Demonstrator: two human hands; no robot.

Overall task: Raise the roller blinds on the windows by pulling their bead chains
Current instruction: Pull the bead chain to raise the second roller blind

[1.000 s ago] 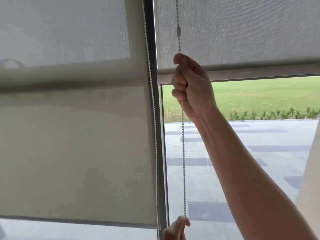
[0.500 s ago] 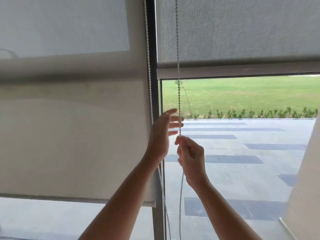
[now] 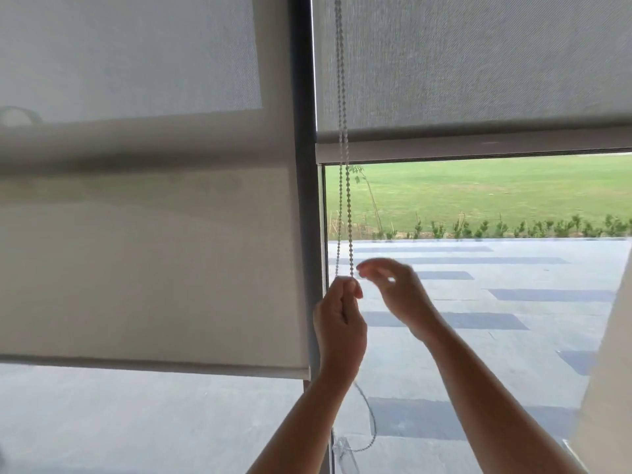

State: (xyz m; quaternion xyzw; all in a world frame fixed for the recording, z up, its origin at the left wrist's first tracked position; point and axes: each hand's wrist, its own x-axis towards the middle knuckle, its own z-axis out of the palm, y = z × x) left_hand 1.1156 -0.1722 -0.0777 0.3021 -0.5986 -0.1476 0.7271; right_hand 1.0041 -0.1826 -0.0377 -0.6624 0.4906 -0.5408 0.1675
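Two grey roller blinds hang over the windows. The right blind [image 3: 478, 63] has its bottom bar about a third of the way down the view; the left blind [image 3: 136, 234] hangs much lower. A bead chain [image 3: 343, 200] drops in two strands beside the dark window frame [image 3: 304, 165]. My left hand [image 3: 338, 319] is closed around both strands at mid height. My right hand [image 3: 393, 289] hovers just to the right of the chain with fingers apart, holding nothing. Below my left hand the chain loops down to a clear clip [image 3: 343, 449] on the frame.
Through the right pane I see a paved terrace [image 3: 496, 336], a low hedge and a lawn [image 3: 478, 193]. A pale wall or curtain edge [image 3: 612, 388] rises at the far right.
My right hand pulled the chain down from high up, then let go. My left hand rose from the bottom edge and closed on the chain. The right blind's bottom bar barely moved.
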